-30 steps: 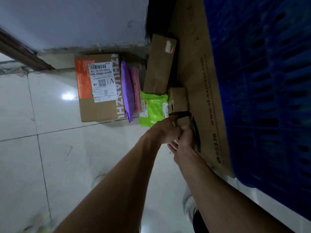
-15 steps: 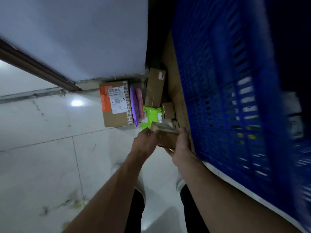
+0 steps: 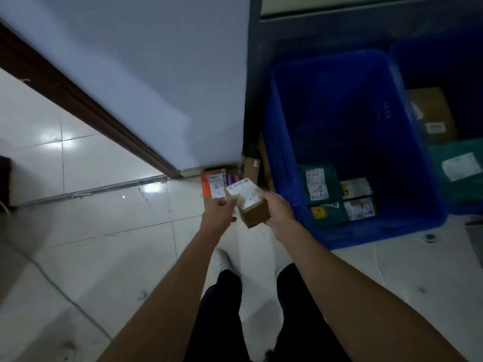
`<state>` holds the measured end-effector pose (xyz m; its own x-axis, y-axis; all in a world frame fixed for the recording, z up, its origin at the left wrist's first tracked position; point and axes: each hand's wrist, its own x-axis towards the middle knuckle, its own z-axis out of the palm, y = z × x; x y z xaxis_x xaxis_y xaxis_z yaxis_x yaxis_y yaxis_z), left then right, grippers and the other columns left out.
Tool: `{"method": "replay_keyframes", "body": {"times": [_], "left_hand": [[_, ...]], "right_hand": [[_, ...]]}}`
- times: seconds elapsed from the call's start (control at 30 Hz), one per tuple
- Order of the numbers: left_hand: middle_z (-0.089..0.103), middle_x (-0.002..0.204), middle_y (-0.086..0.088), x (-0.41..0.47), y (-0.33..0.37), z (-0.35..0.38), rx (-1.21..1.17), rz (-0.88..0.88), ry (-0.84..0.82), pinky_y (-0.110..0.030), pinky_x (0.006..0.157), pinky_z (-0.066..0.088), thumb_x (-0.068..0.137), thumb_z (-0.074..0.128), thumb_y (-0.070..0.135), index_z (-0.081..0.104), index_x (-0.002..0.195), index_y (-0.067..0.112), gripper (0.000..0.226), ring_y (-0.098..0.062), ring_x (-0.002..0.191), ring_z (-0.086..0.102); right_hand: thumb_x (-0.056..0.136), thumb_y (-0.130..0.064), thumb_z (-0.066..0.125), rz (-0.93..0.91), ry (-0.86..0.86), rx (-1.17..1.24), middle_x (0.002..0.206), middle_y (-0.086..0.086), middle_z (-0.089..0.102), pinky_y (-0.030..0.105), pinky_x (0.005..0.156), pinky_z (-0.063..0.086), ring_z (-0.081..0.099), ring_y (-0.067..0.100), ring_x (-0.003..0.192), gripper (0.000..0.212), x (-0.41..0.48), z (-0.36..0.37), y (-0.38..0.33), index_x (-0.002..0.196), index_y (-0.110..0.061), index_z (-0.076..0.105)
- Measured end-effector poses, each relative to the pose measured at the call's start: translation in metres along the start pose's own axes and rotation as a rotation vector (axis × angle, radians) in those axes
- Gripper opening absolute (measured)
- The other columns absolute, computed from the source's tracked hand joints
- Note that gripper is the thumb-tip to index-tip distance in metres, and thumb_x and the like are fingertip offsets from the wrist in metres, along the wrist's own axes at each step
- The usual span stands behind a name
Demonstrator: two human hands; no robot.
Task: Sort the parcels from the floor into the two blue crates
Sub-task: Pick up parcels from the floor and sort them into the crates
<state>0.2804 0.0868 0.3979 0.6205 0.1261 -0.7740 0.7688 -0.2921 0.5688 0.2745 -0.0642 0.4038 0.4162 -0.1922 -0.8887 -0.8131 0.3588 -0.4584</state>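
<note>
A small brown cardboard box (image 3: 254,214) with a white label on top is held up in front of me, just left of the near blue crate (image 3: 285,163). My left hand (image 3: 219,214) grips its left side and my right hand (image 3: 277,210) grips its right side. Inside that crate lie dark green bagged parcels (image 3: 317,185) with white labels. A second blue crate (image 3: 433,58) stands behind on the right, with a brown box (image 3: 431,113) and a green parcel (image 3: 457,173) in it. More parcels stay on the floor by the wall, among them a labelled brown box (image 3: 213,182).
A grey wall panel (image 3: 156,87) with a dark brown edge runs diagonally on the left. White glossy tile floor (image 3: 91,231) spreads below. A flat cardboard sheet (image 3: 264,163) leans between the wall and the near crate. My legs and white shoes are below the hands.
I have straightened up and lifted the small box off the floor pile with both hands. The view has swung right, so the crates' insides now show.
</note>
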Motion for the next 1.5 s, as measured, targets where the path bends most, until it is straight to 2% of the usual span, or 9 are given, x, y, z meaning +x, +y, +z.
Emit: {"method": "replay_keyframes", "body": {"times": [0.23,0.4,0.67,0.77,0.93,1.1,1.23,1.37,1.5], "left_hand": [[0.073,0.094,-0.004,-0.071,0.074,-0.011,-0.049,0.112,-0.18,-0.04,0.079,0.058,0.094,0.059,0.052,0.065,0.112,0.011,0.045,-0.021,0.079,0.073],[0.076,0.094,-0.013,-0.099,0.123,0.012,-0.012,0.183,-0.321,-0.025,0.056,0.054,0.093,0.061,0.05,0.067,0.103,0.013,0.039,-0.024,0.076,0.074],[0.077,0.092,-0.016,-0.102,0.168,0.065,0.025,0.212,-0.5,-0.032,0.072,0.059,0.078,0.076,0.053,0.072,0.106,-0.002,0.062,-0.025,0.08,0.074],[0.078,0.09,-0.013,-0.105,0.181,0.087,-0.033,0.218,-0.486,-0.032,0.07,0.06,0.085,0.074,0.042,0.071,0.11,0.003,0.046,-0.024,0.081,0.075],[0.076,0.098,-0.016,-0.104,0.188,0.132,-0.1,0.195,-0.46,-0.026,0.063,0.059,0.086,0.075,0.035,0.062,0.123,-0.002,0.054,-0.026,0.084,0.076],[0.074,0.114,-0.008,-0.099,0.204,0.19,-0.064,0.158,-0.351,-0.037,0.084,0.06,0.085,0.076,0.041,0.065,0.116,0.015,0.042,-0.021,0.096,0.074],[0.067,0.105,0.002,-0.108,0.226,0.243,0.008,0.162,-0.195,-0.044,0.099,0.053,0.091,0.07,0.039,0.066,0.102,0.019,0.023,-0.019,0.106,0.065],[0.065,0.089,-0.003,-0.105,0.236,0.282,0.029,0.178,-0.034,-0.045,0.093,0.053,0.094,0.066,0.032,0.065,0.076,0.02,0.022,-0.027,0.097,0.065],[0.069,0.092,-0.009,-0.086,0.231,0.303,0.176,0.209,0.029,-0.033,0.071,0.045,0.098,0.058,0.031,0.069,0.089,0.012,0.024,-0.024,0.085,0.063]], "right_hand": [[0.093,-0.01,0.061,-0.137,-0.083,0.129,0.106,0.014,0.066,0.038,0.077,0.054,0.064,0.025,0.092,0.025,-0.089,-0.068,-0.044,0.116,-0.009,0.068],[0.096,-0.016,0.06,-0.262,-0.114,0.12,0.106,0.013,0.063,0.033,0.07,0.054,0.061,0.024,0.089,0.024,-0.129,-0.127,-0.066,0.116,-0.012,0.07],[0.096,-0.025,0.065,-0.441,0.081,0.213,0.097,0.007,0.065,0.034,0.081,0.05,0.062,0.019,0.086,0.02,-0.162,-0.204,-0.079,0.112,-0.013,0.063],[0.096,-0.029,0.066,-0.419,0.157,0.124,0.113,0.007,0.067,0.033,0.079,0.053,0.065,0.019,0.094,0.034,-0.159,-0.223,-0.087,0.128,-0.021,0.055],[0.102,-0.023,0.058,-0.466,0.061,-0.043,0.098,-0.002,0.067,0.021,0.057,0.05,0.067,0.008,0.075,0.028,-0.124,-0.256,-0.127,0.13,-0.019,0.055],[0.101,-0.028,0.061,-0.478,0.004,-0.159,0.134,0.004,0.061,0.039,0.091,0.056,0.064,0.024,0.113,0.044,-0.073,-0.312,-0.182,0.143,-0.026,0.051],[0.103,-0.029,0.056,-0.475,-0.057,-0.271,0.139,0.004,0.056,0.037,0.088,0.052,0.059,0.024,0.117,0.049,-0.046,-0.351,-0.219,0.15,-0.024,0.043],[0.104,-0.032,0.055,-0.467,-0.116,-0.503,0.141,0.001,0.052,0.044,0.098,0.051,0.057,0.023,0.119,0.055,-0.022,-0.37,-0.247,0.154,-0.022,0.035],[0.101,-0.035,0.057,-0.507,-0.126,-0.682,0.138,0.007,0.054,0.046,0.096,0.052,0.059,0.024,0.112,0.05,0.001,-0.367,-0.269,0.145,-0.016,0.041]]}}
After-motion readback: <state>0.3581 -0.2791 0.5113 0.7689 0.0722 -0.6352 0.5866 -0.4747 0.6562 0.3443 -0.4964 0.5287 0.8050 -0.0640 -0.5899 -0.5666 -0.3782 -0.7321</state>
